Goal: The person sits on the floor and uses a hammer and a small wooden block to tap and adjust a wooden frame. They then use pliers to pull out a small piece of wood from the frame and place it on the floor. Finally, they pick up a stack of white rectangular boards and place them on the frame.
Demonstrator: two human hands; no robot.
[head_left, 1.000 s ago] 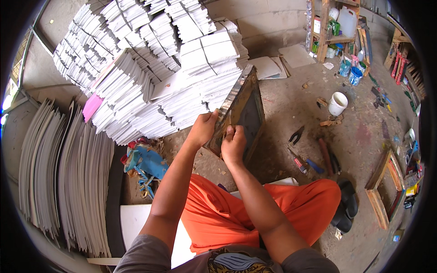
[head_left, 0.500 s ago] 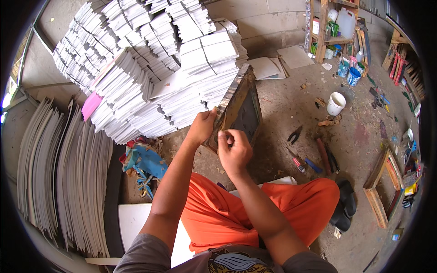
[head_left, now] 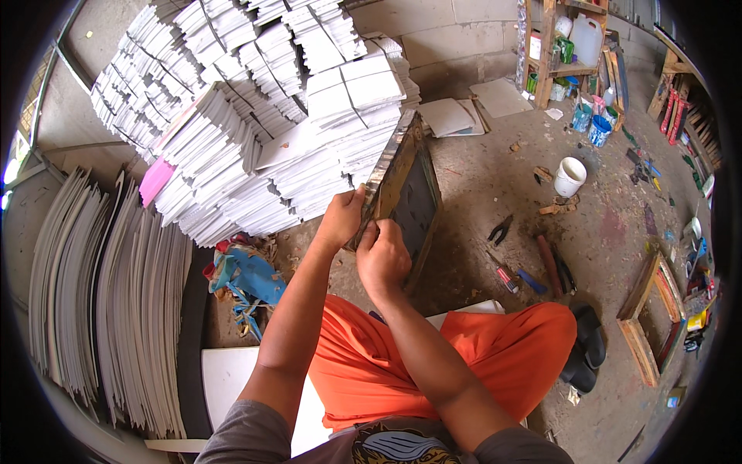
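Note:
A worn wooden frame (head_left: 384, 168) with a dark mesh panel (head_left: 413, 205) across it stands tilted on edge in front of me. It looks like a printing screen. My left hand (head_left: 341, 222) grips its left side bar, thumb on top and fingers behind. Close beside it, my right hand (head_left: 384, 261) is closed against the near inner edge of the frame, thumb uppermost. Its curled fingers hide whatever lies in them.
Tied stacks of white paper (head_left: 309, 166) rise behind the frame at the left. Pliers (head_left: 500, 230), a screwdriver (head_left: 506, 277) and a hammer-like tool (head_left: 549, 265) lie on the floor at right. Beyond are a white bucket (head_left: 570, 177) and another wooden frame (head_left: 640, 352).
My right hand has moved slightly left and down, closer to the side bar. The frame has turned or tilted a little; my left hand keeps its grip.

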